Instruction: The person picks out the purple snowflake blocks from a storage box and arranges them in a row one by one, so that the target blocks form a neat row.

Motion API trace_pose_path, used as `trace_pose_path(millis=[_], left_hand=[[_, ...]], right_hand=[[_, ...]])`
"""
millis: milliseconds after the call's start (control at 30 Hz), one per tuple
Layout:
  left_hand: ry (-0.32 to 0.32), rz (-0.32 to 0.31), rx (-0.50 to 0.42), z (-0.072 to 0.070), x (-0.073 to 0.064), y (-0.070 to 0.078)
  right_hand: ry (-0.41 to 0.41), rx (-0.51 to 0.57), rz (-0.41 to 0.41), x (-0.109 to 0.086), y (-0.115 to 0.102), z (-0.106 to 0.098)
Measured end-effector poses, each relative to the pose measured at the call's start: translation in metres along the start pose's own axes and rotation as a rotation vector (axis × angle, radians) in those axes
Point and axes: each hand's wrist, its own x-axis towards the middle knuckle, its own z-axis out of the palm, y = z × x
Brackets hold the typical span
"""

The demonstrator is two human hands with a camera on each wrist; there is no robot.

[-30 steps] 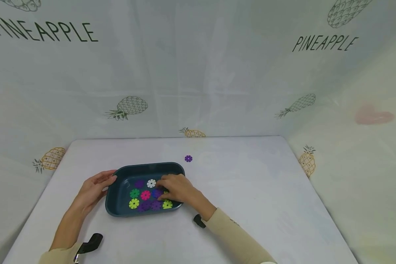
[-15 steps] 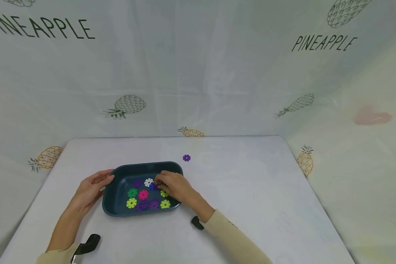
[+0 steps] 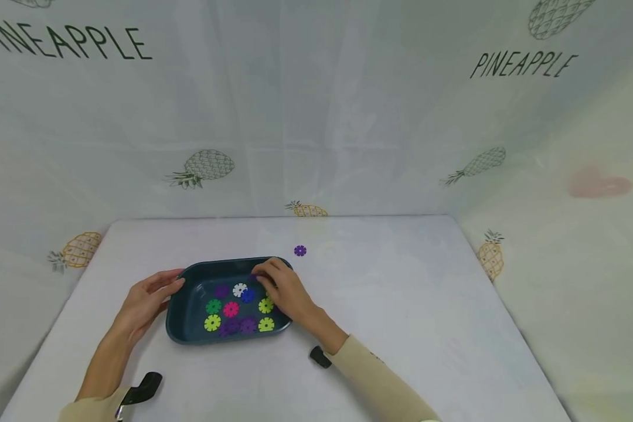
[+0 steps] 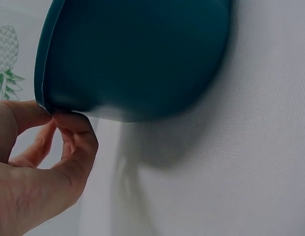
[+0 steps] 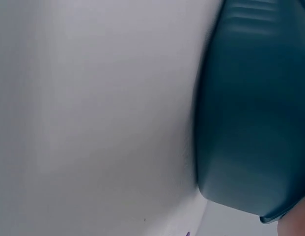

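Note:
A dark teal tray (image 3: 190, 332) sits on the white table, its left rim pinched between the thumb and fingers of my left hand (image 3: 146, 302). The left wrist view shows that hand (image 4: 49, 167) at the tray's rim from outside. Over the tray's right part, my right hand (image 3: 285, 290) pinches a purple flower-shaped disc (image 3: 254, 276), mostly covered by the fingers. Several notched flower discs lie in the tray, among them a white disc (image 3: 240, 289), a blue disc (image 3: 248, 296), a pink disc (image 3: 231, 309) and a green disc (image 3: 213, 306).
Beyond the tray, one purple disc (image 3: 300, 251) lies on the table (image 3: 401, 305). A pineapple-print cloth (image 3: 316, 117) hangs behind the table. Black wrist-camera mounts (image 3: 143, 388) stick out near both sleeves.
My right hand has moved toward the tray's far side with the purple disc, uncovering the blue and yellow discs. The blue disc has shifted beside the white one. My left hand keeps its hold.

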Motion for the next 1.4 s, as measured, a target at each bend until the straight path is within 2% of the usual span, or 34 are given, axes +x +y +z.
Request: trace_pose_path(millis=[233, 500, 800, 933, 1100, 1300, 1400], left_hand=[[0.003, -0.004, -0.024, 0.002, 0.0, 0.0], [0.013, -0.014, -0.035, 0.003, 0.0, -0.001], [0.012, -0.012, -0.062, 0.005, 0.002, 0.003], [0.018, -0.016, -0.063, 0.005, 0.003, 0.004], [0.022, -0.018, -0.074, 0.005, 0.002, 0.003], [0.023, -0.031, -0.075, 0.005, 0.001, 0.001], [0.02, -0.034, -0.071, 0.004, 0.001, 0.001]], right_hand=[[0.069, 0.134, 0.006, 0.003, 0.008, -0.007], [0.131, 0.234, 0.184, 0.006, 0.021, -0.021], [0.293, 0.312, 0.277, 0.01, 0.041, -0.031], [0.352, 0.315, 0.336, 0.012, 0.048, -0.037], [0.406, 0.247, 0.453, 0.012, 0.06, -0.043], [0.398, 0.19, 0.562, 0.006, 0.073, -0.047], [0.397, 0.177, 0.589, 0.003, 0.079, -0.049]])
